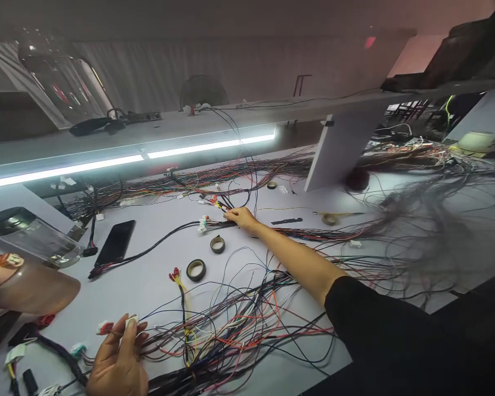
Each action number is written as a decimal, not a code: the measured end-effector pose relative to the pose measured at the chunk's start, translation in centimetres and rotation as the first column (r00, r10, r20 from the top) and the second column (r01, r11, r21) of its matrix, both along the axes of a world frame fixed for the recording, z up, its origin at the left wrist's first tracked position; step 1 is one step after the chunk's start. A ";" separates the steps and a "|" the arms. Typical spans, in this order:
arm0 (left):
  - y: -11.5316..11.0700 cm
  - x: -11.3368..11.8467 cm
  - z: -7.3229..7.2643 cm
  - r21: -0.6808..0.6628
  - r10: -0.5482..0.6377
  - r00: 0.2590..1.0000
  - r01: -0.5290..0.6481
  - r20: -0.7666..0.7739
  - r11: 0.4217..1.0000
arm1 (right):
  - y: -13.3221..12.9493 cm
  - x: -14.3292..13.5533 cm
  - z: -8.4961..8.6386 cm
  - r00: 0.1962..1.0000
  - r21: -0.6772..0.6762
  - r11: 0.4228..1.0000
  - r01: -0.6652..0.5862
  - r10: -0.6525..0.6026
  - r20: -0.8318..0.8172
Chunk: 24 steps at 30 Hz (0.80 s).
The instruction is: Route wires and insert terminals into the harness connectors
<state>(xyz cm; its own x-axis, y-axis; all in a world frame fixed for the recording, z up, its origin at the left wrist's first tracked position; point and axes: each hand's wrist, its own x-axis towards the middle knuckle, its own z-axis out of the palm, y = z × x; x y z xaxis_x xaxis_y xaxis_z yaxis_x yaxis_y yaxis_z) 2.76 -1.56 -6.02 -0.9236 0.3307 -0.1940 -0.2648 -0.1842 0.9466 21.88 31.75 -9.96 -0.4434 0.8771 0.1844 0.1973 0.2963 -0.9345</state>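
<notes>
In the lower left, my left hand (121,357) is closed in a pinch on a small white connector (132,319) with a thin blue wire running from it. Below that hand and to its right spreads a loose wire harness (231,324) of many coloured wires. Farther back, my right hand (243,218) is stretched out over the table, its fingers closed on dark wires of a bundle. That bundle's red and yellow ends (215,202) and a white connector (203,224) lie just left of the fingers.
Two tape rolls (196,270) (217,244) lie mid-table, and a black phone (115,242) is to their left. Clear plastic jars (33,236) and an orange-lidded container (28,283) stand at the left. A white upright panel (334,148) rises behind; a lit tube lamp (210,146) hangs under the shelf.
</notes>
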 end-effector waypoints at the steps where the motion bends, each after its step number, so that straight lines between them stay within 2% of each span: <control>1: 0.0 0.0 0.1 -0.003 0.005 1.000 -0.005 0.005 1.000 | -0.1 0.1 0.0 1.000 0.009 1.000 0.000 0.000 -0.004; 5: 0.1 0.2 0.4 -0.020 0.014 1.000 -0.014 0.007 1.000 | -0.8 0.3 0.2 1.000 0.074 0.997 0.021 -0.021 0.001; 8: 0.1 0.3 0.5 -0.043 0.022 1.000 -0.022 0.004 0.999 | -1.7 0.3 0.4 0.996 0.144 0.987 0.078 -0.082 0.028; 14: -0.1 -0.2 -0.2 -0.046 0.008 1.000 -0.010 -0.029 0.999 | -2.6 0.0 0.9 0.971 0.226 0.963 0.148 -0.185 0.152; 24: -0.4 -0.5 -0.6 -0.056 -0.015 0.999 0.012 -0.052 0.998 | -2.3 0.0 0.2 0.944 0.374 0.927 0.031 -0.150 0.293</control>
<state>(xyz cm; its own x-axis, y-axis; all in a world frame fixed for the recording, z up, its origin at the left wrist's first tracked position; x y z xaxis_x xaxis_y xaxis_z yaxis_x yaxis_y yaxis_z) 2.31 -1.92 -6.61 -0.9284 0.3335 -0.1641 -0.2169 -0.1276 0.9678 21.83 29.41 -9.73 -0.4516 0.8165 0.3598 0.5024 0.5659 -0.6537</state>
